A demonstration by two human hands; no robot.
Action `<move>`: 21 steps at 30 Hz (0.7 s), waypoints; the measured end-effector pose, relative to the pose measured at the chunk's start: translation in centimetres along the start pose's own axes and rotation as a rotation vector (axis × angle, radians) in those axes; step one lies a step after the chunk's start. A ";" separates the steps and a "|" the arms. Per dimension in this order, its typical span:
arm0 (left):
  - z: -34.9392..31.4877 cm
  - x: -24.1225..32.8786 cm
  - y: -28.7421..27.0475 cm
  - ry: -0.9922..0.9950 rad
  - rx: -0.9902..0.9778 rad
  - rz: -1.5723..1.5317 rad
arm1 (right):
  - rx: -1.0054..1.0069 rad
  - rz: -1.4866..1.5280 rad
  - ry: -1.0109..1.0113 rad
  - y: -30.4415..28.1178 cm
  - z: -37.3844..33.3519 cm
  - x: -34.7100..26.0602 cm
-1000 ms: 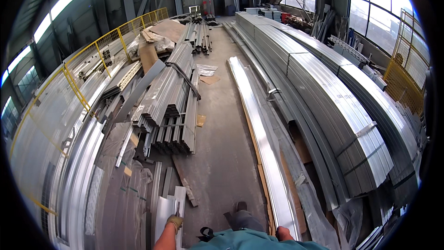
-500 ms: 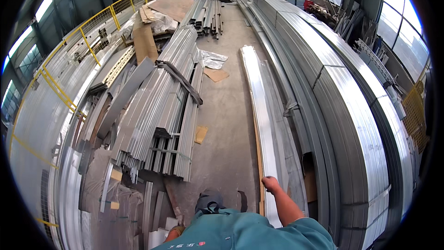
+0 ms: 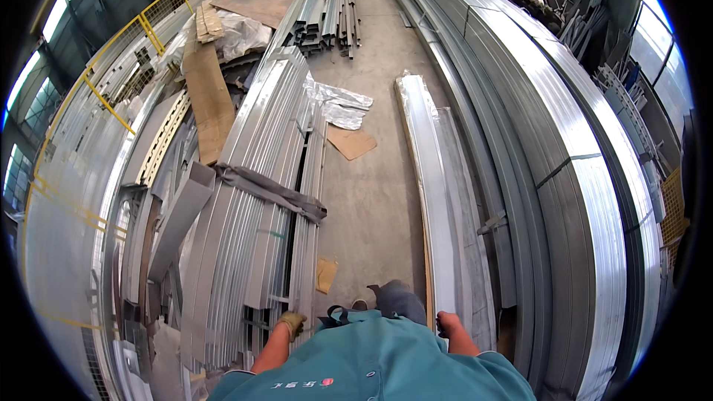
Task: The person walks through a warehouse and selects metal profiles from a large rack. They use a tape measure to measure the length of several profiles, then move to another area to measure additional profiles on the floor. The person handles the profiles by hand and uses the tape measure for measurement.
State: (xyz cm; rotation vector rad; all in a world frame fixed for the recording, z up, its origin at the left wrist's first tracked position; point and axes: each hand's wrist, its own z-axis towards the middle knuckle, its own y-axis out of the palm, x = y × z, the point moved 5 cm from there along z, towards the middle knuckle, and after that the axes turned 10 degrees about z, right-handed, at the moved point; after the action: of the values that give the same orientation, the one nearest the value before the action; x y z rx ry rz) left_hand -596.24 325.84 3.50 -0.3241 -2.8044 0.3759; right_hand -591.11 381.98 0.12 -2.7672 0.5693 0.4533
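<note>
My left hand [image 3: 292, 321], in a tan work glove, hangs low beside the near end of a stack of grey metal profiles [image 3: 245, 252]. Its fingers are curled, and nothing shows in them. My right hand [image 3: 448, 322] looks bare and is loosely closed, with no object visible in it. From above it overlaps a long shiny metal strip [image 3: 433, 178] on the floor; I cannot make out any contact. A dark grey strap [image 3: 271, 194] lies across the profile stack on the left.
Long bundles of metal tubing [image 3: 557, 193] run along the right. A yellow mesh railing [image 3: 148, 33] borders the left side. On the concrete floor [image 3: 371, 215] lie crumpled silver film [image 3: 340, 104] and cardboard pieces [image 3: 351, 143]. Another pile of profiles [image 3: 327, 15] stands farther ahead.
My view has moved forward along the aisle. The gloved left hand has come into sight beside the left stack. My right hand has dropped back toward my body, still closed.
</note>
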 end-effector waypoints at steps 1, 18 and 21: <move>1.8 4.8 -2.2 0.063 0.065 0.062 | -0.014 0.008 0.028 2.2 0.8 -2.2; 0.6 87.8 -1.8 0.831 0.034 0.131 | -0.614 0.154 -0.375 38.8 8.3 -82.2; 5.0 99.7 -0.3 0.912 -0.054 0.127 | -0.769 0.157 -0.359 46.1 5.3 -93.9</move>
State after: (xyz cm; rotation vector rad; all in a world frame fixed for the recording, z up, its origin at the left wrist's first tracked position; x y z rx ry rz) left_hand -690.80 350.08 24.45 -0.5254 -1.9048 0.1210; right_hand -693.85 374.38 19.18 -3.2011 0.6147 1.4301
